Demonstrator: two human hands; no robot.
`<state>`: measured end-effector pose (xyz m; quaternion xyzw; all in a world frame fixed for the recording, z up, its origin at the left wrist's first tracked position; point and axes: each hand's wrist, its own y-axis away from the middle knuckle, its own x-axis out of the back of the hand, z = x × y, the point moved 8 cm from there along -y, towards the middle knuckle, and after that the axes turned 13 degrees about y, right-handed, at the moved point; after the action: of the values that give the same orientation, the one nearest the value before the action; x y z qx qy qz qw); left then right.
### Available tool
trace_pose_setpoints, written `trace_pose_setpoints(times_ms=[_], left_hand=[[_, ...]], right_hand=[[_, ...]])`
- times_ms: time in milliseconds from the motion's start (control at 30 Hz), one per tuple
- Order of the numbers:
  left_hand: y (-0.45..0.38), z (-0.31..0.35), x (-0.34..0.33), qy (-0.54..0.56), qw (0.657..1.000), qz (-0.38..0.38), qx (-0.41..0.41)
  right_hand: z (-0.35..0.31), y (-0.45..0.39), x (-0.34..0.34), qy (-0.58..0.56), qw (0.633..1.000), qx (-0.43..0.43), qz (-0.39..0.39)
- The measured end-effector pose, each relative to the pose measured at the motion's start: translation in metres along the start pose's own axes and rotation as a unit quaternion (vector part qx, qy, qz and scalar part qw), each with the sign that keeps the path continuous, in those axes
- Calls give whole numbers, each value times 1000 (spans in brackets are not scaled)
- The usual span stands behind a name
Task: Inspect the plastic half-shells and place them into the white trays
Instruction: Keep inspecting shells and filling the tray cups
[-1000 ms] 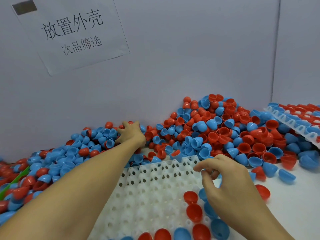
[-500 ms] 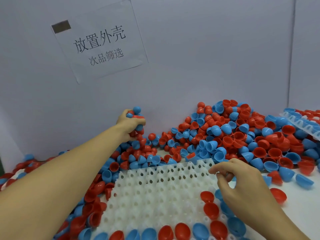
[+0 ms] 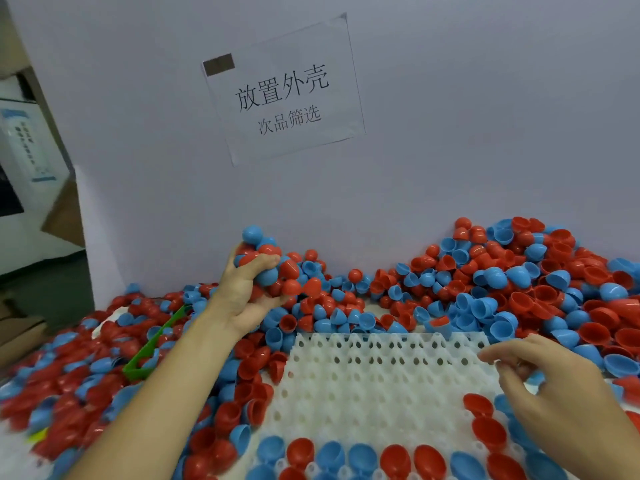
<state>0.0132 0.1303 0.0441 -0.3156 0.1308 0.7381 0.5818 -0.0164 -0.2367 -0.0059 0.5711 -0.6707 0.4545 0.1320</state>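
Two hands and one white tray (image 3: 381, 379) show, amid a heap of red and blue half-shells (image 3: 519, 282) too many to count, banked along the wall from the left edge to the right edge of the frame. The tray lies at lower centre, its grid of small cups mostly bare; along its bottom edge sits a row of about ten shells, red and blue mixed, and three or so red ones climb its right side beside several blue. The shells are glossy plastic domes, some lying open side up like little bowls, others dome up. The left hand (image 3: 247, 296), raised at centre left, clenches a handful of shells (image 3: 273, 268), a mix of both colours, with a blue one perched on top. The right hand (image 3: 540, 382) hovers over the tray's right side, fingers curled inward; whether they pinch anything cannot be told. A green strip (image 3: 152, 344) lies among the shells at left. A paper sign (image 3: 282, 91) with printed characters hangs on the wall (image 3: 485, 133) at upper centre.
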Motion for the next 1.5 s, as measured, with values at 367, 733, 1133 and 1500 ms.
trace_pose_setpoints(times_ms=[367, 733, 1133, 1500], left_hand=[[27, 17, 19, 108, 993, -25, -30], [29, 10, 7, 190, 980, -47, 45], [46, -22, -43, 207, 958, -154, 123], [39, -23, -24, 241, 958, -100, 121]], right_hand=[[-28, -13, 11, 83, 996, 31, 24], [-181, -36, -58, -53, 990, 66, -116], [-161, -41, -61, -239, 965, -34, -105], [-173, -41, -43, -262, 965, 9, -21]])
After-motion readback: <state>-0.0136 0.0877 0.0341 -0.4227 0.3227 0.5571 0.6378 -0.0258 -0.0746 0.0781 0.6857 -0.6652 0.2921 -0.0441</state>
